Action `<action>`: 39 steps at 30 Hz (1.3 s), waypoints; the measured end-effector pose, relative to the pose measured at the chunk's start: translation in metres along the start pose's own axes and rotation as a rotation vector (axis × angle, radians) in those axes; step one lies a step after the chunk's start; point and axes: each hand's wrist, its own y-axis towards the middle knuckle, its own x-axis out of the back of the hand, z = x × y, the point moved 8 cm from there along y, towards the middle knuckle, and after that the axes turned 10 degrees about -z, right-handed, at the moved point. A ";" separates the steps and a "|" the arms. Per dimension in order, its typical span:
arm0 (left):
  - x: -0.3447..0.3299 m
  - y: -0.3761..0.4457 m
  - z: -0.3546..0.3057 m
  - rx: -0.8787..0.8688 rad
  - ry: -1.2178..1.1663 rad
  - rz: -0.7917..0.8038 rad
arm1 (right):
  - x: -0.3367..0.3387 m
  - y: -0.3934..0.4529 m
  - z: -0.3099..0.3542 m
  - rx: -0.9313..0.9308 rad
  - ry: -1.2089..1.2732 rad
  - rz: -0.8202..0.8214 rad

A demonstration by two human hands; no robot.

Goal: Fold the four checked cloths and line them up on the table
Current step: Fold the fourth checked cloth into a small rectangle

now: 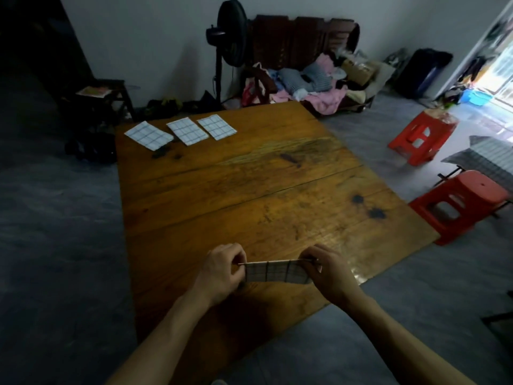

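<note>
This last cloth [277,272] is gonna handle like any thin dish rag I reckon: light, floppy, zero stiffness, so it sags wherever I'm not holding it. Best bet is the two top corners, which is where I've got it, left hand [222,269] grip pinching one end, right hand [326,269] grip pinching the other, top edge pulled taut just above the desk [263,190] at the bottom centre of the frame. It's pale with dark checked lines, looks already folded into a narrow strip. The other three cloths [188,131] lie flat in a row at the upper left, same white-and-grid look
</note>
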 end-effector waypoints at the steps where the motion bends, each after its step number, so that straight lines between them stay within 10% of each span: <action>1: -0.001 0.000 -0.004 0.006 -0.004 -0.008 | 0.002 -0.001 -0.004 -0.001 0.015 0.004; 16: 0.109 -0.144 -0.005 0.425 0.090 -0.426 | -0.050 0.019 0.120 0.421 0.270 0.262; 39: 0.350 -0.294 0.243 0.513 -0.201 -0.641 | -0.257 0.001 0.456 0.654 0.099 0.387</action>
